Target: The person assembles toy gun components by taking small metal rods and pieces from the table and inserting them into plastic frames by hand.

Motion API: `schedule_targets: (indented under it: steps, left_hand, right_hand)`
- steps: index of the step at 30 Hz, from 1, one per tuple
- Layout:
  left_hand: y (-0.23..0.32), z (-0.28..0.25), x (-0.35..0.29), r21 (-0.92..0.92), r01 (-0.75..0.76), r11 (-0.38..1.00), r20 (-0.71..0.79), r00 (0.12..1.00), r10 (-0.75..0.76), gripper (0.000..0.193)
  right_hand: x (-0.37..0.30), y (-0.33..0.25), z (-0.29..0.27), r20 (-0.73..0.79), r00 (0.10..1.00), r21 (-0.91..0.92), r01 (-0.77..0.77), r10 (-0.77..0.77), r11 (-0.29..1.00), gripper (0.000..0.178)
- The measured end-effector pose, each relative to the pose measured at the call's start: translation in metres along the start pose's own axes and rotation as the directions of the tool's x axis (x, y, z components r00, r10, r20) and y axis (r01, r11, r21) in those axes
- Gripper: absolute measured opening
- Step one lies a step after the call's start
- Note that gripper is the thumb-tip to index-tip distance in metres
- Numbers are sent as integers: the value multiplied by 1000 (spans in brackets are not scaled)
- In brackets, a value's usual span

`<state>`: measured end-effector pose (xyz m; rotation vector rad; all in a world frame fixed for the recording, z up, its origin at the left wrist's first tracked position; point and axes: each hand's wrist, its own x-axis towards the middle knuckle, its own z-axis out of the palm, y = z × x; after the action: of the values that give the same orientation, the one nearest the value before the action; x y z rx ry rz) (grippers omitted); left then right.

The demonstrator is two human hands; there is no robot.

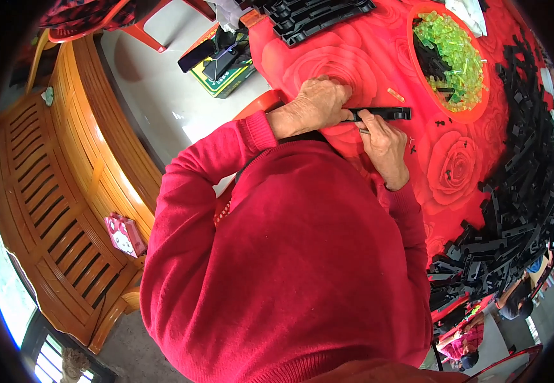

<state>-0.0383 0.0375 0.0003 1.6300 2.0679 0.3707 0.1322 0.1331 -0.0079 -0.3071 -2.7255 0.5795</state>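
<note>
A long, narrow black plastic piece (392,113) is held just above the red rose-patterned tablecloth (440,150). My right hand (385,150) pinches it from below, thumb and fingers near its left part. My left hand (318,105) is closed at the piece's left end, its fingertips partly hidden behind the knuckles. Beyond the piece lies a small yellowish clear plastic piece (396,95) on the cloth. A few tiny black bits (441,122) are scattered to the right of my right hand.
An orange-red basin (467,116) holds green-yellow clear pieces and black parts. Black plastic parts (513,185) are heaped along the table's right side. Black trays (315,19) stand at the far edge. Left are a green box (229,80) and a wooden bench (53,191). Other people sit at lower right.
</note>
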Motion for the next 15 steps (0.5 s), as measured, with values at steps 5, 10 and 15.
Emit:
schedule_targets:
  steps: [5,10,15]
  left_hand:
    - [1,5,3,-72,20,997,-27,999,-22,31]
    - [1,5,8,-105,6,994,20,1000,-4,31]
    - [6,-3,10,-91,19,996,57,998,-14,29]
  right_hand:
    - [1,-2,-2,-15,1000,29,-2,2,1000,31]
    - [-3,2,-1,18,1000,-3,-22,22,1000,32]
    - [-7,-1,-19,-30,963,231,-253,266,940,29]
